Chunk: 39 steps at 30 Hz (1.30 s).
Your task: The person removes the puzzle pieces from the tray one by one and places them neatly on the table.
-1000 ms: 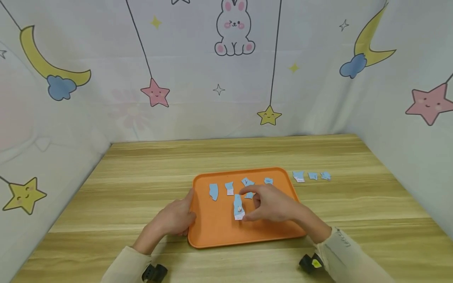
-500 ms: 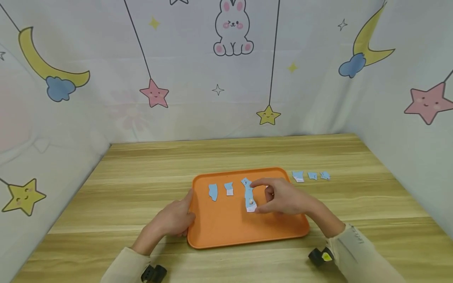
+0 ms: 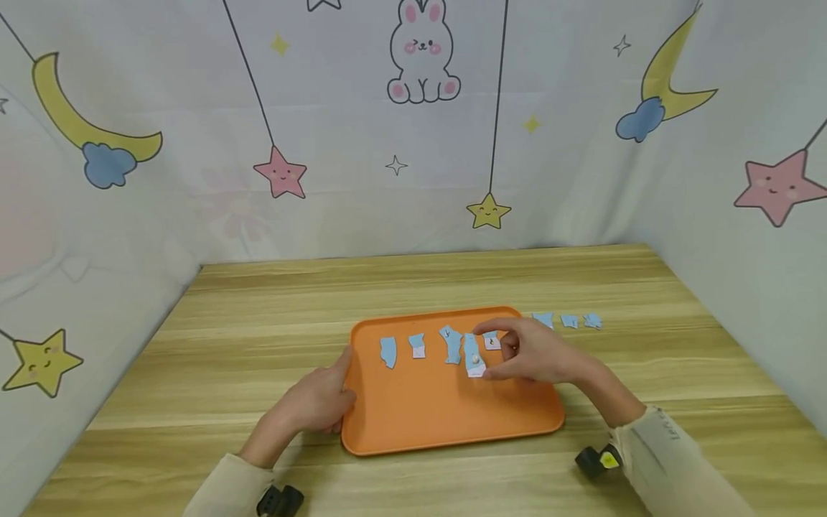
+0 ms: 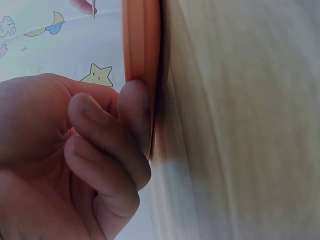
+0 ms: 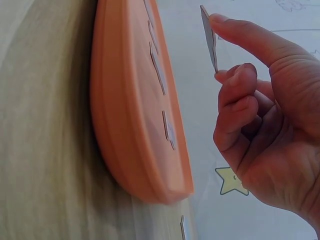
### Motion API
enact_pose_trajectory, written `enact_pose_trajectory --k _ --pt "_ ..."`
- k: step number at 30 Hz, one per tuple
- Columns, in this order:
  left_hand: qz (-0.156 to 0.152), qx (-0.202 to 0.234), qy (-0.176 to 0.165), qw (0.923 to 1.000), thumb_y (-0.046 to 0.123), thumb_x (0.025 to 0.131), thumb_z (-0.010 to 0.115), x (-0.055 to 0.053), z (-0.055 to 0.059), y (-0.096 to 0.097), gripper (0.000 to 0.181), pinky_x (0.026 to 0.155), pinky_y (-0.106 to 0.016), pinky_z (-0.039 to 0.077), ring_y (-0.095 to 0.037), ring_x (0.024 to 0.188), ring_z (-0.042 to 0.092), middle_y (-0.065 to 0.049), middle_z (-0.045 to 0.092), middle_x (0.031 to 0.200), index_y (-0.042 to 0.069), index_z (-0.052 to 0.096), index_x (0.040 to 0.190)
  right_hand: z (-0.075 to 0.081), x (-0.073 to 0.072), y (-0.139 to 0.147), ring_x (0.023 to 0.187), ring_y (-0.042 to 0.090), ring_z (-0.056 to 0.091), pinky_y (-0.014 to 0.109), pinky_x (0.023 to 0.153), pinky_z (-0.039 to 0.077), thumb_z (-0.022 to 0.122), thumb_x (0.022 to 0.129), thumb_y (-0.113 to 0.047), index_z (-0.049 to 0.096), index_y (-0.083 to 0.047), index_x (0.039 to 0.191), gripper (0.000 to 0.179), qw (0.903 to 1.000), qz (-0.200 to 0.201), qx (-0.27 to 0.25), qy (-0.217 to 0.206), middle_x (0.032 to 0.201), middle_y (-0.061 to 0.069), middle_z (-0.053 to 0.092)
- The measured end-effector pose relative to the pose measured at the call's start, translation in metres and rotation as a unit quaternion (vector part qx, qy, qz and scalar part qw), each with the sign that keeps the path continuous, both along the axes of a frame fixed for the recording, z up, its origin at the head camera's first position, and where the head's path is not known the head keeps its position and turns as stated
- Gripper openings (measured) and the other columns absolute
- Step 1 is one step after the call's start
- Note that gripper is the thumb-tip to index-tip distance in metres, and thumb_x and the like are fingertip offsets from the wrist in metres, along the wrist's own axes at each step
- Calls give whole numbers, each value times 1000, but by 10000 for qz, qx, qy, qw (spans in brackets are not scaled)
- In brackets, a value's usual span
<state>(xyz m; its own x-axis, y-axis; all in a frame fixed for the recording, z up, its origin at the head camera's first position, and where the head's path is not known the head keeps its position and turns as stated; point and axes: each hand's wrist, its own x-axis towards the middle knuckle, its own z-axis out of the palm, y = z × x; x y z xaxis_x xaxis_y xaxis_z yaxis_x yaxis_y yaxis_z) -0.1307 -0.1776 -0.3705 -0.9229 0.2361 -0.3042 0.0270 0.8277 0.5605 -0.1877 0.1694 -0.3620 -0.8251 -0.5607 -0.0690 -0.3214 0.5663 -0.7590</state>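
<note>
My right hand (image 3: 533, 348) pinches a light-blue puzzle piece (image 3: 474, 357) between thumb and index finger. The piece has a white lower end and a small printed picture. The right wrist view shows this thin piece (image 5: 209, 39) edge-on, raised clear of the orange tray (image 5: 115, 100), the other fingers curled. On the tray (image 3: 413, 416) lie more pieces: a curved blue piece (image 3: 388, 352), a blue-and-white piece (image 3: 418, 346), a branching blue piece (image 3: 451, 345) and a partly hidden piece (image 3: 492, 340). My left hand (image 3: 319, 398) holds the tray's left edge, other fingers curled in the left wrist view.
Right of the tray, on the wooden table (image 3: 271, 301), lie a piece partly covered by the right hand (image 3: 543, 319), a small blue piece (image 3: 569, 321) and a jagged blue piece (image 3: 592, 321). A printed curtain (image 3: 349, 129) encloses the back and sides.
My right hand has carried the pinched piece to the right and slightly back, from near the tray's middle past the branching piece. The left hand stays at the tray's edge.
</note>
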Motion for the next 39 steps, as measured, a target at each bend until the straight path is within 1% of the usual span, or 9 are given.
enact_pose_trajectory --k 5,9,14,20,24,29,31,35,39 --pt "26 101 -66 9999 9 90 44 0 -1 -1 76 40 -27 37 -16 37 49 -5 58 50 3 2 153 -1 -2 4 49 9 34 22 49 33 81 69 -45 58 -30 121 59 9999 -85 -77 3 58 -5 36" --pt "32 127 -60 9999 9 91 44 0 -1 -1 76 40 -27 37 -15 37 49 -5 58 50 3 2 153 -1 -4 7 50 9 31 21 48 31 82 70 -42 58 -30 121 57 9996 -80 -246 -114 57 -5 32" --pt "38 100 -77 9999 9 91 45 0 -1 0 76 40 -27 35 -15 36 47 -5 58 50 4 2 153 -2 -7 13 49 9 31 21 47 30 81 72 -39 57 -30 124 59 9993 -59 -327 -158 55 -4 32" --pt "21 119 -71 9999 8 90 44 0 0 0 76 39 -26 33 -15 35 45 -4 58 51 4 1 153 1 -10 21 51 9 29 22 49 29 82 71 -34 58 -21 126 61 9992 -151 -352 -132 56 -4 31" --pt "51 144 -96 9998 9 90 45 0 0 0 76 40 -26 35 -15 36 46 -5 58 51 4 1 153 3 -14 28 51 8 30 22 49 31 83 70 -34 59 -22 124 60 9993 -242 -282 -34 56 -4 32" --pt "65 162 -102 9998 9 91 45 1 -1 0 76 40 -27 35 -15 36 46 -6 58 51 4 1 153 6 -17 39 50 9 28 22 47 29 83 70 -33 59 -25 124 59 9991 -306 -296 47 55 -3 29" --pt "45 158 -95 9998 8 91 45 0 -1 0 75 40 -26 34 -15 36 46 -6 58 51 3 1 153 7 -17 43 50 9 27 22 47 28 83 70 -36 59 -27 124 59 9991 -343 -229 70 56 -4 28" --pt "22 132 -94 9999 8 92 45 0 -1 0 75 40 -26 34 -14 36 45 -5 58 51 3 2 153 9 -19 51 51 9 25 23 47 27 83 71 -36 59 -25 124 60 9989 -369 -290 69 57 -3 26" --pt "19 127 -92 9999 9 91 45 0 -1 0 75 40 -27 35 -14 36 46 -5 58 51 3 2 153 9 -21 58 51 9 23 24 46 27 82 72 -32 58 -22 124 59 9983 -344 -463 90 57 -3 25"
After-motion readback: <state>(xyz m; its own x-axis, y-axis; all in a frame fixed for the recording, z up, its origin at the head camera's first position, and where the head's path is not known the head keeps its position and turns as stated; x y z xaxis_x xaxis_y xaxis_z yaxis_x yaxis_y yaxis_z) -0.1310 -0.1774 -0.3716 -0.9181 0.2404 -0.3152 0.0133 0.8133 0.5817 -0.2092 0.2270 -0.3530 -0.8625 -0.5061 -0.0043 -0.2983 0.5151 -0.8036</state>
